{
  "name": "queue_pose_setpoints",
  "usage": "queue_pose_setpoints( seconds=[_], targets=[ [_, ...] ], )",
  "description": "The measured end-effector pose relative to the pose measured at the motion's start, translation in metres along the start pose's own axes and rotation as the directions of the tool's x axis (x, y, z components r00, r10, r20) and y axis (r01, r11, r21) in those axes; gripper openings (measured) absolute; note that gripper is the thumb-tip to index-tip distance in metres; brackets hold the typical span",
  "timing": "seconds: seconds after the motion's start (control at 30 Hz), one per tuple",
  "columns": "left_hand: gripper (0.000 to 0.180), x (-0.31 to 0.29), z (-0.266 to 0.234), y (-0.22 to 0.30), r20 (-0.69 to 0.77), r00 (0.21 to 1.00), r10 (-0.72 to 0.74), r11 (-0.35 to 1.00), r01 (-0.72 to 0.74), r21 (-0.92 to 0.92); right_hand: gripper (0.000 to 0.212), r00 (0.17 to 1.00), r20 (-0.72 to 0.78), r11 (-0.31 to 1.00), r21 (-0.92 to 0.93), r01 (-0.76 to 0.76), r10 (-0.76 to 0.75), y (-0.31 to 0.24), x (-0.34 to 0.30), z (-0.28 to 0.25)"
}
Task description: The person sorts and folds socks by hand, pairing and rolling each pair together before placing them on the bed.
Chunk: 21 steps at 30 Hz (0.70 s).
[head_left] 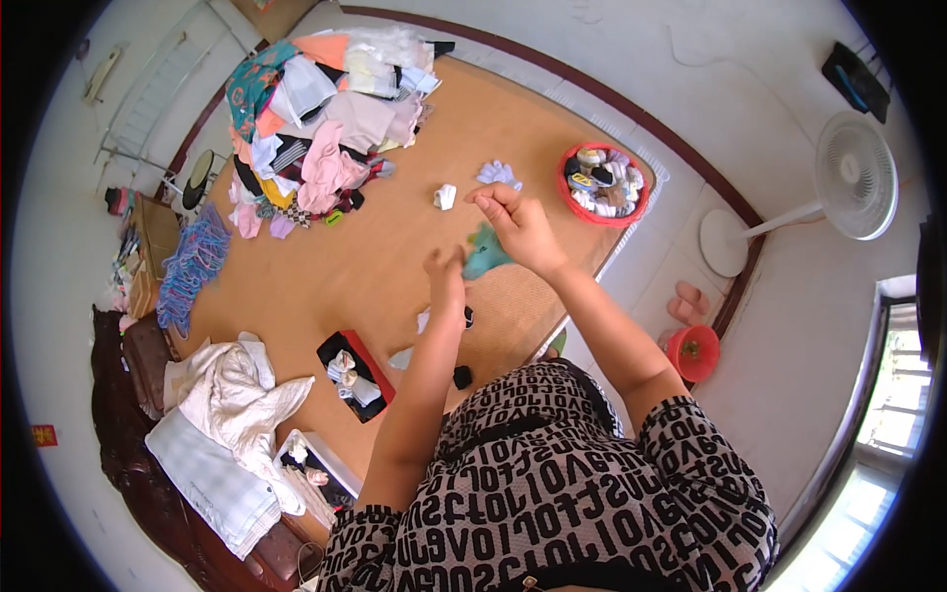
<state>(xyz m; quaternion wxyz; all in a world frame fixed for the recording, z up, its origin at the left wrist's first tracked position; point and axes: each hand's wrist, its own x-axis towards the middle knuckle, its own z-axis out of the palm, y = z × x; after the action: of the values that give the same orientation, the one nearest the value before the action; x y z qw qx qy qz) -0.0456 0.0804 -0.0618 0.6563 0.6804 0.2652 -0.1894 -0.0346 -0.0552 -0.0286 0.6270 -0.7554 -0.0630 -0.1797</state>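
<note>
My left hand is over the mat with its fingers apart, and I see nothing in it. Higher and to the right, my right hand has its fingers curled into a pinch. Whatever is in that pinch, if anything, is too small to make out. Between the two hands is a teal piece of cloth, slightly blurred and partly hidden by my right hand; whether a hand touches it I cannot tell. Beyond the hands are a small white bundle of cloth and a pale lavender cloth piece.
A large clothes heap covers the mat's far left. Rolled socks fill a red basket at the right edge. Blue hangers, a black-and-red box and a pillow lie left. A fan stands right.
</note>
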Motion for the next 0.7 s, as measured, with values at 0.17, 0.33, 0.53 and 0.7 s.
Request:
queue_pose_setpoints(
  seconds=[0.17, 0.33, 0.53, 0.7],
  targets=[
    [0.068, -0.013, -0.011, 0.009, 0.453, 0.478, 0.752, 0.460, -0.874, 0.158, 0.016, 0.961, 0.268, 0.997, -0.055, -0.054, 0.067, -0.013, -0.002, -0.002],
    [0.022, -0.017, -0.013, 0.019, 0.511, 0.736, 0.444, 0.697, -0.642, 0.319, 0.013, 0.979, 0.202, 0.998, -0.066, -0.017, 0.030, -0.014, 0.002, -0.012],
    [0.026, -0.029, -0.001, 0.023, 0.457, 0.603, 0.653, 0.592, -0.784, 0.188, 0.014, 0.908, -0.390, 0.982, 0.160, -0.096, 0.152, 0.005, 0.018, -0.027],
    [0.026, -0.022, 0.008, 0.015, 0.344, 0.452, 0.823, 0.505, -0.860, -0.079, 0.017, 0.853, -0.441, 0.959, 0.172, -0.225, 0.279, 0.011, 0.006, -0.035]
  ],
)
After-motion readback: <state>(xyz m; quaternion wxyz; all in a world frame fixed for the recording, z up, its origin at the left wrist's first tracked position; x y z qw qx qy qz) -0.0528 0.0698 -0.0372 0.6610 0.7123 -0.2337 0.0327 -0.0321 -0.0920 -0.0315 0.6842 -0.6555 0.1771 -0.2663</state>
